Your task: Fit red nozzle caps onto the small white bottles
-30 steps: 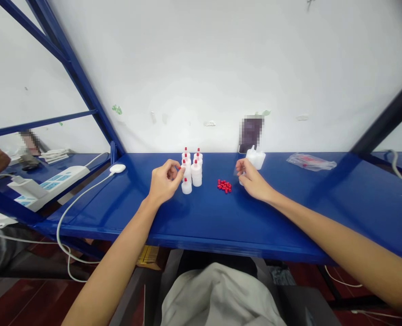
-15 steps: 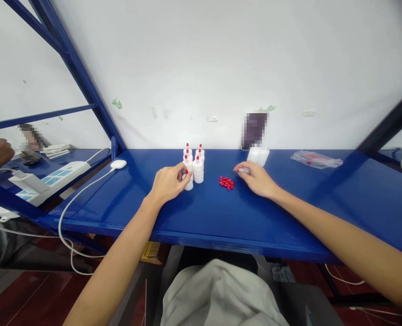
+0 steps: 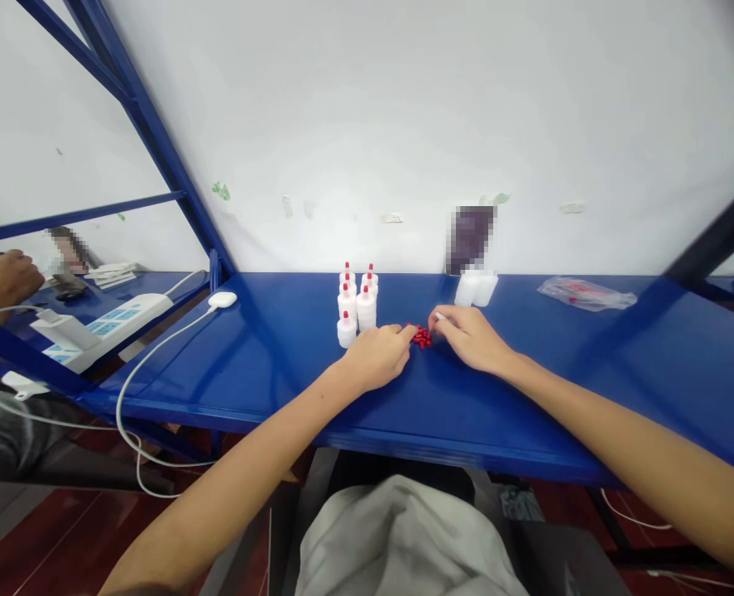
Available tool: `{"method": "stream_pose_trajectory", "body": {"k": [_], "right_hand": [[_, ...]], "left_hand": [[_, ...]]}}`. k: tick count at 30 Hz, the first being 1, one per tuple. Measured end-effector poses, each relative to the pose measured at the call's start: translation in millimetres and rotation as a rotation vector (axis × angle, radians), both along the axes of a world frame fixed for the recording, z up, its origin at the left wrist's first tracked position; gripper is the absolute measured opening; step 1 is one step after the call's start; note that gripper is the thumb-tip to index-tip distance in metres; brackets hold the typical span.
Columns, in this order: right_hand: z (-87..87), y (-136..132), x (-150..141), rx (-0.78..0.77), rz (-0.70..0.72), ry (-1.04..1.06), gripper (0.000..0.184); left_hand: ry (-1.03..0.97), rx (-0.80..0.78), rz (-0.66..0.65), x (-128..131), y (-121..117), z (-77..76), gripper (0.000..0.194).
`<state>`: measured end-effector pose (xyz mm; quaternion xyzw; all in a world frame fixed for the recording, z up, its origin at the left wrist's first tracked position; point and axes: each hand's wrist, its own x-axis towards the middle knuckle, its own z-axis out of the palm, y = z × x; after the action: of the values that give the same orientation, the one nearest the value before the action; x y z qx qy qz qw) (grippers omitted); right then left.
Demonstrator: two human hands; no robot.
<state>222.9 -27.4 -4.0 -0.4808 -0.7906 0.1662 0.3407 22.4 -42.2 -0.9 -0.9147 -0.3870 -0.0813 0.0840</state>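
Reaching over the blue table, my left hand (image 3: 379,354) has its fingers drawn together on a red cap at the left edge of a small pile of red caps (image 3: 424,340). My right hand (image 3: 471,338), just right of the pile, is closed around a white squeeze bottle (image 3: 440,316); only its pale tip shows past the fingers, the rest hidden. Left of the pile stand several white squeeze bottles (image 3: 367,309) in two upright rows, each with a red cap on its nozzle. The nearest capped bottle (image 3: 346,334) stands in the left row.
White bottles (image 3: 475,289) without visible red caps stand behind my right hand. A clear plastic bag (image 3: 587,294) with red bits lies at the right. A white cable with a plug (image 3: 223,300) and a power strip (image 3: 103,331) are at the left, near another person's hand (image 3: 3,277).
My left hand has left the nearest capped bottle and moved right to the red caps. That bottle now stands free. My right hand stays near its place, its white bottle showing less.
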Motion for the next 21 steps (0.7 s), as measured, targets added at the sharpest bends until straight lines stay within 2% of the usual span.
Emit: {"method": "stream_pose_trajectory", "body": {"k": [4, 10, 16, 21], "right_hand": [[0.9, -2.3, -3.8, 0.089, 0.014, -0.059, 0.021], [2.6, -5.4, -4.0, 0.043, 0.036, -0.039, 0.014], [2.9, -7.2, -4.5, 0.054, 0.089, -0.069, 0.013], [5.8, -10.0, -5.7, 0.044, 0.135, -0.122, 0.016]], "left_hand": [[0.001, -0.047, 0.029, 1.1, 10.3, -2.6, 0.028], [-0.235, -0.087, -0.018, -9.5, 16.3, -14.5, 0.032], [-0.307, -0.112, -0.052, -13.6, 18.3, -13.9, 0.025], [-0.385, -0.202, -0.051, -13.0, 16.0, -14.1, 0.018]]}}
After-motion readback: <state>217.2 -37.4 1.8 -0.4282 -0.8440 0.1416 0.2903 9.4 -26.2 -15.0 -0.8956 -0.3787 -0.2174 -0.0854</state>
